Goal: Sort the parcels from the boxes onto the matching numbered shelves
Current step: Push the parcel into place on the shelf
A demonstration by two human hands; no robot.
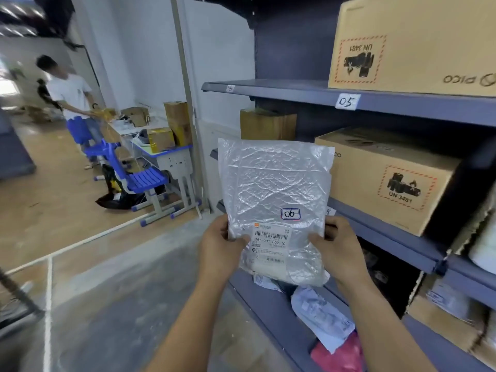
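The left grip and the right grip each pinched a lower side edge of a clear plastic parcel, thumbs pressed on its near face. They held it upright in the air, just in front of the grey-blue shelves. A handwritten sticker reading 06 sat low on the parcel, above a barcode label lying between the thumbs. Up and to the right, a shelf edge carried a tag marked 05, with an upper cardboard box standing on that shelf and a lower cardboard box on the shelf beneath. Below the hands, soft pale and pink parcels lay on a lower shelf. Far left, a person in a white shirt stood beside a bench loaded with boxes, a blue chair nearer.
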